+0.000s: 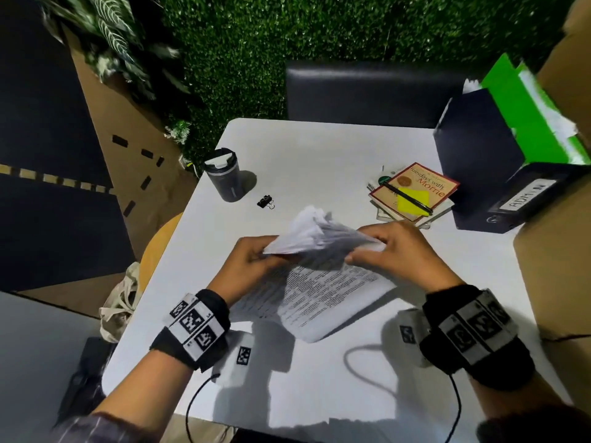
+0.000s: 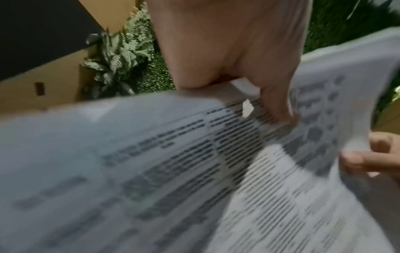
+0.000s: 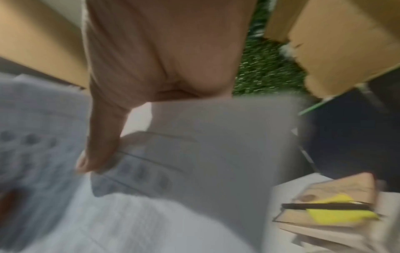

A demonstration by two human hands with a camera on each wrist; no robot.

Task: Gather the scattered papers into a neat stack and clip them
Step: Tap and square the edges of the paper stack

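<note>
A bundle of white printed papers [image 1: 319,276] is held between both hands above the white table [image 1: 319,148], its far end fanned and blurred. My left hand [image 1: 252,260] grips the bundle's left edge, thumb on top of the printed sheet [image 2: 194,171]. My right hand [image 1: 393,251] pinches the right edge; in the right wrist view its thumb presses on the blurred papers [image 3: 194,145]. A small black binder clip [image 1: 265,202] lies on the table beyond the papers, apart from both hands.
A dark travel mug [image 1: 224,174] stands left of the clip. At the right lie books [image 1: 415,193] topped with a yellow sticky note and a black pen. A black binder [image 1: 499,174] with green folders stands far right. A black chair back [image 1: 367,91] is behind the table.
</note>
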